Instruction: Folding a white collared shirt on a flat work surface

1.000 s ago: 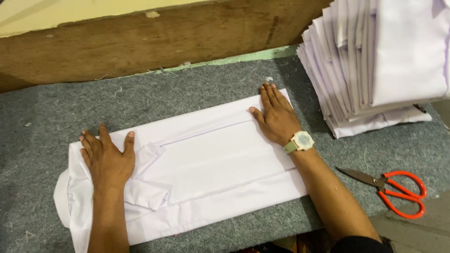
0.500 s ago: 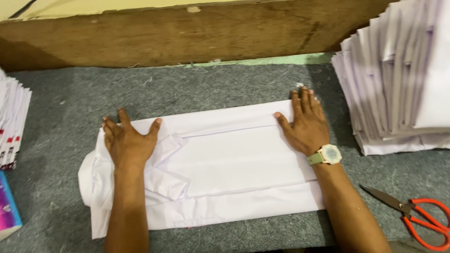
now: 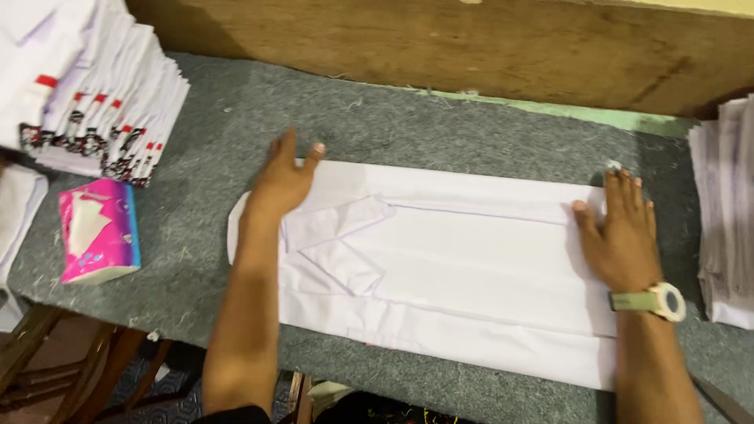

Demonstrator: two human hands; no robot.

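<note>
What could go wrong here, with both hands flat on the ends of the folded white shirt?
1. The left hand presses only the far corner at the collar end of the white shirt; the sleeve folds beside it lie loose and could shift.
2. The shirt's near edge lies close to the edge of the grey felt table, so a pull by the right hand might drag it off.

Smooth white cloth shirt (image 3: 471, 267); rough grey felt table (image 3: 236, 118).

Right stack of white cloth (image 3: 726, 212) cut by frame edge; left stack (image 3: 86, 86) cropped too; print on its bands unreadable.
</note>
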